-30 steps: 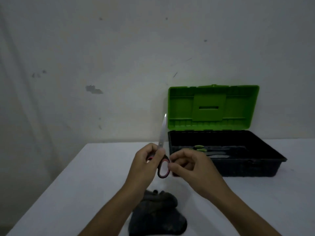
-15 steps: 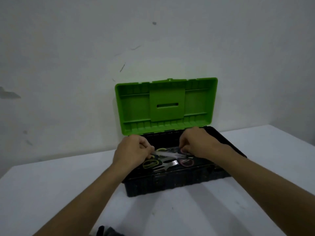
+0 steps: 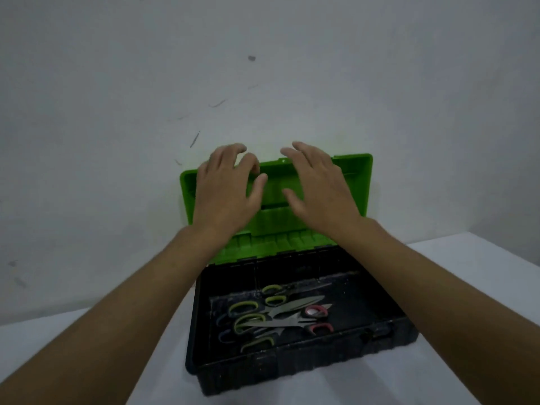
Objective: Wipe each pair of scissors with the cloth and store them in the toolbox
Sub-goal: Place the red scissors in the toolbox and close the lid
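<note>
Both your hands are up at the raised green lid (image 3: 355,185) of the toolbox (image 3: 292,366), fingers spread wide and holding nothing: your left hand (image 3: 225,191) in front of the lid's left half, your right hand (image 3: 318,188) in front of the middle and right. I cannot tell whether either palm is touching the plastic.

If you swing the lid down from here, watch two things. It stands close to the wall, so fingers curled over its top edge could be pinched behind it. And the black tray is light-looking and sits near the tabletop (image 3: 482,264) edge closest to you; a hard pull may slide the whole box toward you.

The scissors lie flat in the bottom of the tray, piled and overlapping. The green-handled scissors (image 3: 245,308) have their loops to the left and blades pointing right and slightly away from you. The red-handled scissors (image 3: 317,311) lie the opposite way, loops right, blades running left across the others. Every long axis follows the length of the box, so nothing appears to stick up above the rim. No cloth is in view.
</note>
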Motion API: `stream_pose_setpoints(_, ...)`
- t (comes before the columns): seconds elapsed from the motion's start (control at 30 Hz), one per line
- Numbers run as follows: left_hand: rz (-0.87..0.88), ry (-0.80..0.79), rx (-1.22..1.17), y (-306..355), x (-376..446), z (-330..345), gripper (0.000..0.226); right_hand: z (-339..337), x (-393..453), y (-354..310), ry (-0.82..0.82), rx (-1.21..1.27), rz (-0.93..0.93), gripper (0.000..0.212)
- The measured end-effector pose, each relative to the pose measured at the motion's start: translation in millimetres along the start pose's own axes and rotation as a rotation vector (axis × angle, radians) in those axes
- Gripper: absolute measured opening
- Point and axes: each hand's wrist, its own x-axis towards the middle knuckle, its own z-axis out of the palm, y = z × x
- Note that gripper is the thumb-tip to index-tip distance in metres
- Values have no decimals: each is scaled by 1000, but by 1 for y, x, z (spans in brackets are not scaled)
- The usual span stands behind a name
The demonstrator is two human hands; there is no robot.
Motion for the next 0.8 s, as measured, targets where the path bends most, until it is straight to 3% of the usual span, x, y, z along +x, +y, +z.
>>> stream_pose_setpoints(0.07,-49,-143,39,-1,8,1,39,-3,13,3,-162,-93,51,74)
stream_pose_setpoints(0.17,-112,-339,116,0,7,5,50,-9,17,10,-328,-209,55,74)
stream_pose_setpoints(0.5,-29,-79,23,28,-59,-40,10,-60,-77,-4,-34,26,26,26)
stream_pose_setpoints(0.63,-16,-182,-15,42,-107,-53,9,-67,-121,-8,-114,-5,48,10)
stream_pose_setpoints(0.8,-18,-384,-56,59,-175,-60,11,-67,-173,-19,-332,-26,207,6)
